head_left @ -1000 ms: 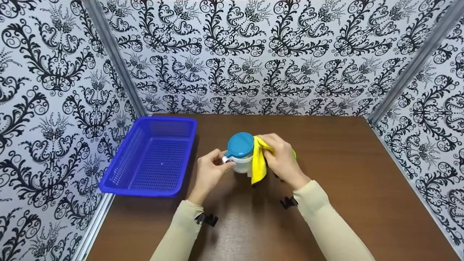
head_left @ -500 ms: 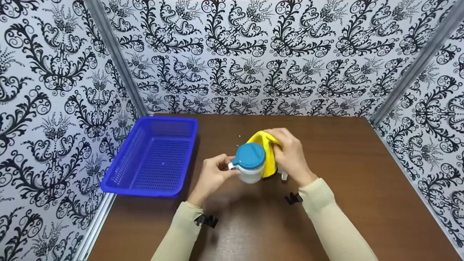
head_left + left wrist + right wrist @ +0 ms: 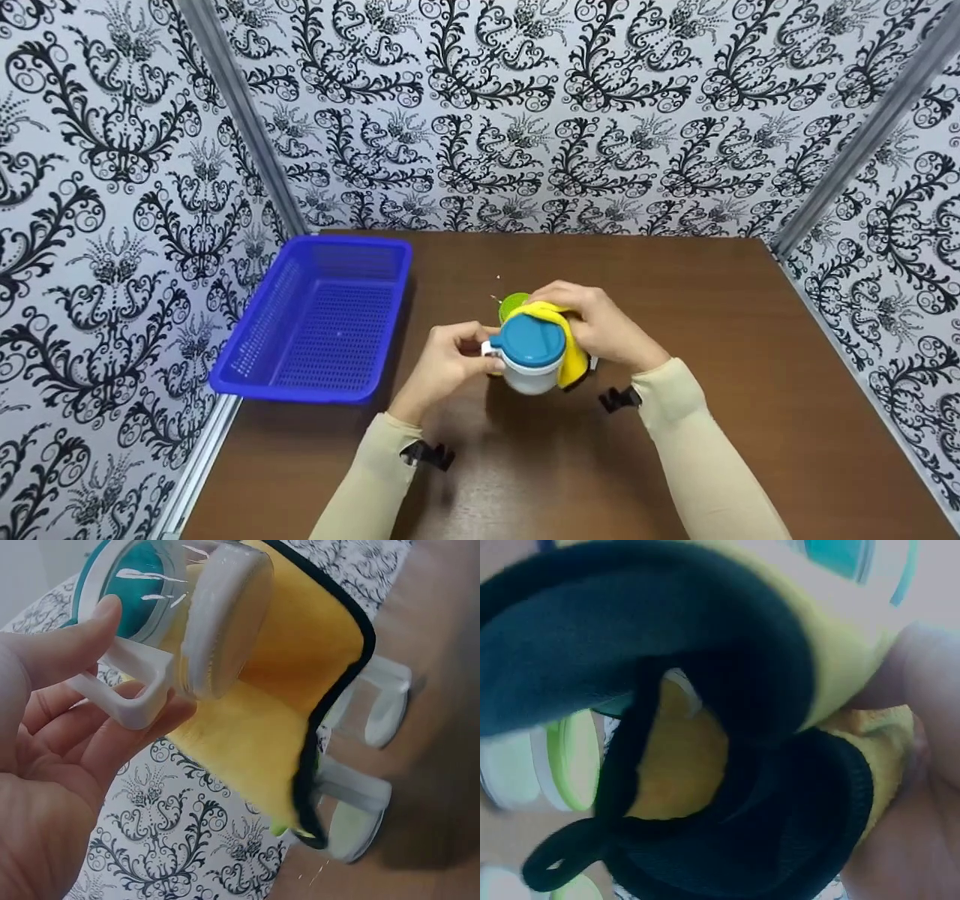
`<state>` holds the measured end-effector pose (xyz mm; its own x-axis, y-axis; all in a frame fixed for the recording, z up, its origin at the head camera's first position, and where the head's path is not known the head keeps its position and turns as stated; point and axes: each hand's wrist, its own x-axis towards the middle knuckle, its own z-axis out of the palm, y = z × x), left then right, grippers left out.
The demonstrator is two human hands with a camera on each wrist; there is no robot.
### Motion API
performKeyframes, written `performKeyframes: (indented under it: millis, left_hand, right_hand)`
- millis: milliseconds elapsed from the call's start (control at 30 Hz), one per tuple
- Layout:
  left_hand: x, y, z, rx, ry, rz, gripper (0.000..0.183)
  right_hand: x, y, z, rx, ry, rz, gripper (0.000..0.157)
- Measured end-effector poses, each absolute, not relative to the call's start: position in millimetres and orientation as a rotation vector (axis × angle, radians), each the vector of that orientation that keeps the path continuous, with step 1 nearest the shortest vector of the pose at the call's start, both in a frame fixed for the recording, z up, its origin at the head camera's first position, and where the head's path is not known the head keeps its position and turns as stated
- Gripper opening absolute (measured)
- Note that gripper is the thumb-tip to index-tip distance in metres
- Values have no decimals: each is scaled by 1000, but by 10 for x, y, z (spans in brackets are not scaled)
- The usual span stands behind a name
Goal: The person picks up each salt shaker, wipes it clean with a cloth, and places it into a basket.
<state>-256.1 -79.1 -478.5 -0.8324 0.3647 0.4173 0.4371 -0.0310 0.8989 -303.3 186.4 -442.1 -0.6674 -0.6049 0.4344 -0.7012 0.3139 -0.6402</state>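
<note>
In the head view a clear jar (image 3: 531, 381) with a blue lid (image 3: 534, 341) is tilted above the table. My left hand (image 3: 448, 367) holds it by its white handle (image 3: 133, 709), thumb on top and fingers below in the left wrist view. A yellow cloth (image 3: 574, 361) with dark edging wraps the jar's far and right sides. My right hand (image 3: 606, 326) grips that cloth against the jar. Folds of its dark underside (image 3: 727, 630) fill much of the right wrist view and hide the fingertips there.
Behind the cloth stand jars with green lids (image 3: 512, 304) on the brown table (image 3: 675, 450); two white handles (image 3: 386, 701) show in the left wrist view. To the left is a blue plastic basket (image 3: 296, 395). Patterned walls (image 3: 525, 97) enclose the back and sides.
The jar has moved right and nearer the person, its lid turning toward the head camera. The cloth has shifted from its right side round to the back, and a green lid has come into view.
</note>
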Motion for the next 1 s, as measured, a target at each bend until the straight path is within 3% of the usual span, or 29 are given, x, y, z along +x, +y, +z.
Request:
performKeyframes:
  millis: [167,667,800,1000]
  left_hand:
    - [-2565,-794,-4743,-832,-2114,-2062,22]
    - [-2590,-693,-4722,-542,-2034,-1985,27]
    - [-2581,-677,-4678,-439,-2015,-1913,26]
    - [-2674,-654,-4803,-355,-1989,-1808,27]
  right_hand:
    - [-3074,1918,-4458,1214,-2573,1385,28]
    - [-3122,1978,-4749,893,-2645,1703,32]
    - [-3063,1964,-4728,830,-2538,1950,39]
    - [-2895,1823,-4551,760,-2485,1963,56]
